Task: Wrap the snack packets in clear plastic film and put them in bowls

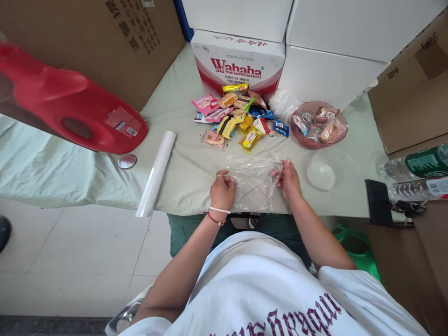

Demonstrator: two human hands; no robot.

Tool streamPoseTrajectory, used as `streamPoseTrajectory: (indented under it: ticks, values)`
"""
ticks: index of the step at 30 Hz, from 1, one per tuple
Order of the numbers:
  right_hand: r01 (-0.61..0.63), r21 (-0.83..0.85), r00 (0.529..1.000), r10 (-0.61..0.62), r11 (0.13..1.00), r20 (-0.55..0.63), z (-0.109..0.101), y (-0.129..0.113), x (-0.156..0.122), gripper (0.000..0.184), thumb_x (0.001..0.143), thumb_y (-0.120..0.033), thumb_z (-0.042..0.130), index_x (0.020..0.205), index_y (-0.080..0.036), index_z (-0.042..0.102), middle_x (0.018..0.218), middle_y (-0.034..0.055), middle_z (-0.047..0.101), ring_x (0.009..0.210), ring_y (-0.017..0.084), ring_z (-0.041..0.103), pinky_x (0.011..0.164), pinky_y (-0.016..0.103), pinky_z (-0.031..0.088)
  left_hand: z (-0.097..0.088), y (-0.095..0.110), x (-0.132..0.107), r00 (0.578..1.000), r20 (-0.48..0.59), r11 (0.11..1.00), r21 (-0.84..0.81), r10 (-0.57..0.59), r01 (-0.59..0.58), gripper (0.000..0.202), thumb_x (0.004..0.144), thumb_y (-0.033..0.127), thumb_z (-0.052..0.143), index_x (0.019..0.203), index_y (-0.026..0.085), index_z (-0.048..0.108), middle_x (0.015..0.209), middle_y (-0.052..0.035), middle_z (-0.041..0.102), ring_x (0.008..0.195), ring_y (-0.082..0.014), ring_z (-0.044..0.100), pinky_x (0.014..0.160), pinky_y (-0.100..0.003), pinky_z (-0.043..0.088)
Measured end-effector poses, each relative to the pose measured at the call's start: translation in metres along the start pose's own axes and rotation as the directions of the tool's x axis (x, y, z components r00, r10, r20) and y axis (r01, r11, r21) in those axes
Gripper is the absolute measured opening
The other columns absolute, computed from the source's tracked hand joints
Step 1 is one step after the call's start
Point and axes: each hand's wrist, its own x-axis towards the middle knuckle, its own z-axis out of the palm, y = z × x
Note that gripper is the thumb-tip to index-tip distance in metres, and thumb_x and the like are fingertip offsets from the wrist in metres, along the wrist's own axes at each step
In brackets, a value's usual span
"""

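A clear sheet of thin plastic (252, 184), possibly cling film or a flat bag, is stretched between my two hands near the table's front edge. My left hand (223, 189) pinches its left side, with fingers curled in. At the opposite side, my right hand (288, 179) grips the film between thumb and fingers. Just beyond lies a pile of wrapped snacks (229, 127) in yellow, pink and blue packets. A clear plastic bowl (321, 175) stands right of my right hand. Behind it, a pink glass bowl (319, 143) holds several wrapped snacks.
A white plastic roll (156, 173) lies on the left, by a round lid (127, 161) and a large red jug (84, 109). A Wahaha box (241, 60) and white boxes stand behind. Bottles (420, 165) and a black wallet-like object (378, 202) lie at the right edge.
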Motion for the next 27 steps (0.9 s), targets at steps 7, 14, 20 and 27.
streamPoseTrajectory:
  ticks: [7, 14, 20, 27]
  values:
    - [-0.012, -0.151, 0.981, 0.041, 0.989, 0.191, -0.017, 0.000, -0.002, 0.055, 0.063, -0.047, 0.087, 0.106, -0.022, 0.066, 0.071, -0.0059, 0.060, 0.060, 0.010, 0.049, 0.056, 0.024, 0.039, -0.018, -0.010, 0.006, 0.984, -0.173, 0.984, -0.164, 0.044, -0.073, 0.025, 0.097, 0.025, 0.046, 0.121, 0.022, 0.052, 0.088, 0.0015, 0.064, 0.069, -0.0146, 0.068, 0.071, -0.028, 0.050]
    - [-0.042, 0.013, 0.980, 0.039, 0.999, 0.194, -0.015, -0.008, 0.002, 0.040, 0.066, -0.052, 0.085, 0.084, -0.023, 0.065, 0.078, -0.0029, 0.060, 0.069, 0.011, 0.054, 0.066, 0.026, 0.053, -0.043, -0.030, 0.008, 0.976, -0.219, 1.000, -0.030, -0.008, 0.001, 0.017, 0.098, 0.029, 0.049, 0.110, 0.023, 0.058, 0.079, 0.0049, 0.062, 0.048, -0.0099, 0.054, 0.060, -0.026, 0.043]
    - [-0.113, 0.054, 0.981, 0.103, 0.992, 0.164, -0.003, -0.003, -0.001, 0.041, 0.078, -0.056, 0.077, 0.088, -0.025, 0.053, 0.088, 0.0005, 0.070, 0.076, 0.014, 0.066, 0.071, 0.031, 0.061, -0.060, -0.042, -0.001, 0.937, -0.331, 0.978, 0.204, 0.111, -0.043, 0.020, 0.092, 0.031, 0.056, 0.108, 0.021, 0.061, 0.100, -0.0098, 0.065, 0.093, -0.0252, 0.065, 0.089, -0.039, 0.051]
    - [-0.031, -0.136, 0.993, 0.046, 0.990, 0.111, 0.011, 0.007, -0.004, 0.029, 0.086, -0.050, 0.067, 0.094, -0.026, 0.053, 0.070, -0.0047, 0.061, 0.053, 0.012, 0.056, 0.045, 0.025, 0.047, -0.051, -0.010, -0.010, 0.884, 0.011, 0.795, 0.433, 0.467, -0.425, 0.033, 0.100, 0.034, 0.049, 0.125, 0.021, 0.067, 0.133, -0.0163, 0.068, 0.140, -0.0326, 0.052, 0.120, -0.052, 0.031]
